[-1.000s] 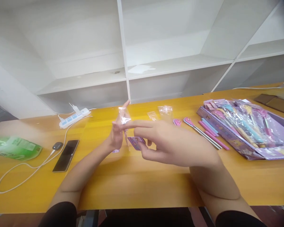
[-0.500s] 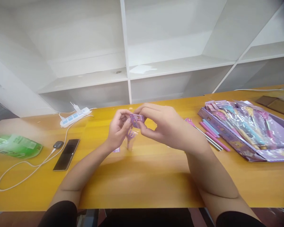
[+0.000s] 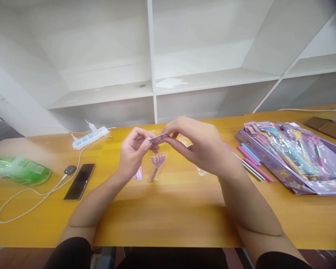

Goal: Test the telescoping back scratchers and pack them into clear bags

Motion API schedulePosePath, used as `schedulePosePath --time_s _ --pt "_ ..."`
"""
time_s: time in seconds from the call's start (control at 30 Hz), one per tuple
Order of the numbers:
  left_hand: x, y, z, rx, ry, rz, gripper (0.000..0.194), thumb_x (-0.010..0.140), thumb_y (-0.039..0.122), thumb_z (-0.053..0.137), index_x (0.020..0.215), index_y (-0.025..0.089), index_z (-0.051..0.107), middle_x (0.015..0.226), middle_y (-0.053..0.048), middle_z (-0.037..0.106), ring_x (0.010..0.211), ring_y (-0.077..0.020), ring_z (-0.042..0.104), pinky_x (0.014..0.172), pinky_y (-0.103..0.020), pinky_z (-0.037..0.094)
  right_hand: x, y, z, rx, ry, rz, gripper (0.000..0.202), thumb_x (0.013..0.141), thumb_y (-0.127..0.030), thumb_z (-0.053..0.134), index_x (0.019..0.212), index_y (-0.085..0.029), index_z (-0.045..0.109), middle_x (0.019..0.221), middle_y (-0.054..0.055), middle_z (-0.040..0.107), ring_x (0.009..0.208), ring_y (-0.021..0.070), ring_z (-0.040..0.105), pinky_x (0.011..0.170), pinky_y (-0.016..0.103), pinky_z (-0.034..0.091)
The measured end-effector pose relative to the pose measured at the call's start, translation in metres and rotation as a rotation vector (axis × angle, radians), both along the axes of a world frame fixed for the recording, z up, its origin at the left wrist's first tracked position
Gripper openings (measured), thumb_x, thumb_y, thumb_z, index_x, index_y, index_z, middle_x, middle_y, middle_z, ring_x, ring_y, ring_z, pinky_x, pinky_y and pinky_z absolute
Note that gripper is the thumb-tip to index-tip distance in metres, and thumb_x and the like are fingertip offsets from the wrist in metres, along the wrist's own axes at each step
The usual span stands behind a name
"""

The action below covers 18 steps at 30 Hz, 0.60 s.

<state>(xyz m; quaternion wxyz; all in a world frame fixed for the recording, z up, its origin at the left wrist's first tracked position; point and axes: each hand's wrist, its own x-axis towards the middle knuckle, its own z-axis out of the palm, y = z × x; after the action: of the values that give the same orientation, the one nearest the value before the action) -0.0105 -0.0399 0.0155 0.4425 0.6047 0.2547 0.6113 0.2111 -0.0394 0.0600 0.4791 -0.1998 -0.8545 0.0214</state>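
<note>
Above the middle of the table, my left hand (image 3: 134, 151) pinches the left end of a small purple printed card (image 3: 159, 138). My right hand (image 3: 197, 144) grips the card's right end between thumb and fingers. The card is tilted, so its face shows only narrowly. Below it stands or hangs a purple claw-shaped back scratcher (image 3: 158, 161) in a clear plastic sleeve; I cannot tell whether the sleeve touches the table. A second small printed card (image 3: 138, 173) lies beside my left wrist, partly covered by it.
On the right, a purple printed box (image 3: 285, 175) holds several bagged back scratchers, with pink and blue tubes (image 3: 252, 155) and metal rods (image 3: 252, 169) beside it. At left are a phone (image 3: 80, 182), a white power strip (image 3: 91, 137), a cable and a green pack (image 3: 21, 170). White shelves stand behind.
The card has turned from facing me to nearly edge-on, with both hands still on it. The sleeved back scratcher and the card by my left wrist show more fully.
</note>
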Motion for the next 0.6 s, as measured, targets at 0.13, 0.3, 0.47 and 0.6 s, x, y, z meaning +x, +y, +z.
schedulePosePath --time_s 0.13,0.3,0.47,0.6 --pt "-0.002 -0.001 0.002 -0.063 -0.011 -0.018 0.018 0.095 0.032 0.086 0.099 0.021 0.073 0.091 -0.001 0.077 0.075 -0.0136 0.074 0.070 -0.025 0.063 -0.008 -0.002 -0.003 0.057 0.020 -0.039 0.004 0.109 -0.020 0.066 0.109 -0.023 0.068 0.099 0.002 0.076 0.090 0.0168 0.070 0.082 0.031 0.054" --pt "-0.002 -0.002 0.009 -0.139 -0.043 -0.026 0.024 0.092 0.039 0.089 0.095 0.020 0.075 0.087 -0.001 0.077 0.071 -0.0126 0.073 0.068 -0.025 0.063 -0.014 0.001 -0.005 0.180 0.058 -0.098 0.006 0.106 -0.018 0.070 0.109 -0.023 0.069 0.095 0.003 0.076 0.096 0.0211 0.065 0.090 0.037 0.053" --pt "-0.003 -0.004 0.014 -0.146 -0.050 -0.005 0.023 0.097 0.039 0.085 0.092 0.020 0.074 0.091 -0.002 0.079 0.075 -0.0136 0.076 0.074 -0.027 0.067 -0.014 0.002 -0.004 0.176 0.138 -0.135 0.006 0.106 -0.020 0.071 0.109 -0.024 0.069 0.095 0.002 0.077 0.091 0.0192 0.066 0.084 0.035 0.052" --pt "-0.003 -0.005 0.017 -0.132 -0.058 -0.008 0.022 0.097 0.037 0.084 0.091 0.019 0.073 0.087 -0.001 0.078 0.074 -0.0134 0.076 0.072 -0.026 0.066 -0.013 0.001 -0.004 0.156 0.171 -0.141 0.008 0.106 -0.020 0.071 0.113 -0.025 0.069 0.097 0.001 0.077 0.085 0.0161 0.069 0.079 0.032 0.054"
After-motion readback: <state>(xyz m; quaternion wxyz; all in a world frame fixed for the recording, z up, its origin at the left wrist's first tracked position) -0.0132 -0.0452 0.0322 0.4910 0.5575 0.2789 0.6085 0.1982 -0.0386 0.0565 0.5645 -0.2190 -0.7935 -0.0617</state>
